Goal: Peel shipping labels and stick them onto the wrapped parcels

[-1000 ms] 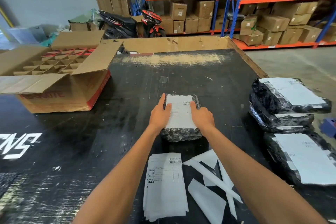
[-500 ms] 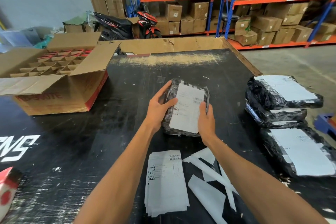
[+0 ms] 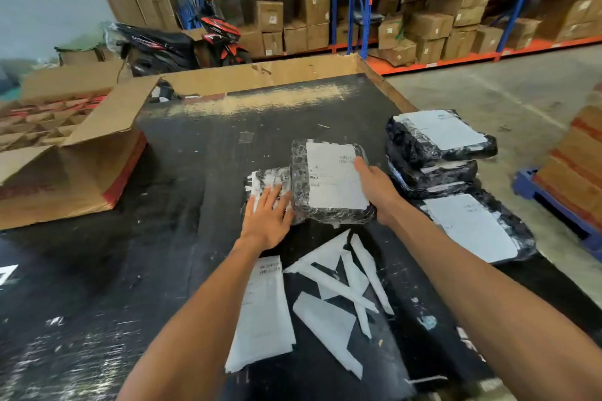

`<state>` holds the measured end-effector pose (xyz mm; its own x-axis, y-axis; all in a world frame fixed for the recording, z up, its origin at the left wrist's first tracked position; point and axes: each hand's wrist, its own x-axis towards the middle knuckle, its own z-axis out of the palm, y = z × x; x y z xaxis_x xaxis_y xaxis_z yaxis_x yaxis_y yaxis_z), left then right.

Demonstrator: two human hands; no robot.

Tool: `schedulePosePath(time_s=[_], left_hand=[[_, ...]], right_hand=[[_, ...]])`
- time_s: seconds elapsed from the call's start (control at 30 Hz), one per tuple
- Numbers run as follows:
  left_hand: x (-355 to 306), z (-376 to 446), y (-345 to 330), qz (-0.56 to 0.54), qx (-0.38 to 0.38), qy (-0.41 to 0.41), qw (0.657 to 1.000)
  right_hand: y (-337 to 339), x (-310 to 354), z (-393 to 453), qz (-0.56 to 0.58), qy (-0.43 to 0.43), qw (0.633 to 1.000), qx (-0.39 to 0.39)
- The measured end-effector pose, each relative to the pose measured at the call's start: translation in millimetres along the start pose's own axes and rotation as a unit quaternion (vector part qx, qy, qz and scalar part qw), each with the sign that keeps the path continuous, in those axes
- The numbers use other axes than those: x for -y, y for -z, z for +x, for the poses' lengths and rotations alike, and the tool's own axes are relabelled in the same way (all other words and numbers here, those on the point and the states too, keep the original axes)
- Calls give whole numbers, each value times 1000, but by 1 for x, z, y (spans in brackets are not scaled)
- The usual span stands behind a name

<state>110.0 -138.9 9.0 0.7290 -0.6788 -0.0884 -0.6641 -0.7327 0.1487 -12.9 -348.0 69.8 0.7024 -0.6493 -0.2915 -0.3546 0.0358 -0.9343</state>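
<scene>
A black wrapped parcel with a white shipping label (image 3: 329, 182) is just above the black table, tilted up a little. My right hand (image 3: 378, 189) grips its right edge. Touching its left side lies a smaller wrapped parcel without a label (image 3: 265, 177). My left hand (image 3: 267, 215) lies flat on that one with the fingers spread. A stack of unpeeled labels (image 3: 264, 312) lies near me between my forearms. Peeled white backing strips (image 3: 342, 280) are scattered to its right.
Three labelled parcels are at the table's right edge: two stacked (image 3: 436, 146) and a larger one (image 3: 472, 228) nearer me. An open cardboard box with dividers (image 3: 65, 153) stands at the left. A blue pallet (image 3: 553, 205) sits on the floor to the right.
My left hand let go of the labelled parcel and now lies on a second, unlabelled parcel. My right hand has carried the labelled parcel to the right.
</scene>
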Motion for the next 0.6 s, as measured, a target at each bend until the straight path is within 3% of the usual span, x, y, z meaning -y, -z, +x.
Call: schedulePosePath(time_s=[0.3,0.6], left_hand=[[-35,-4,-7,-2,-24,105,994],[-62,-16,-3,-20,2,141,990]], right_hand=[[122,-35,-59,-81,59,995,24],[237,-70,-51,-74,63,994,-58]])
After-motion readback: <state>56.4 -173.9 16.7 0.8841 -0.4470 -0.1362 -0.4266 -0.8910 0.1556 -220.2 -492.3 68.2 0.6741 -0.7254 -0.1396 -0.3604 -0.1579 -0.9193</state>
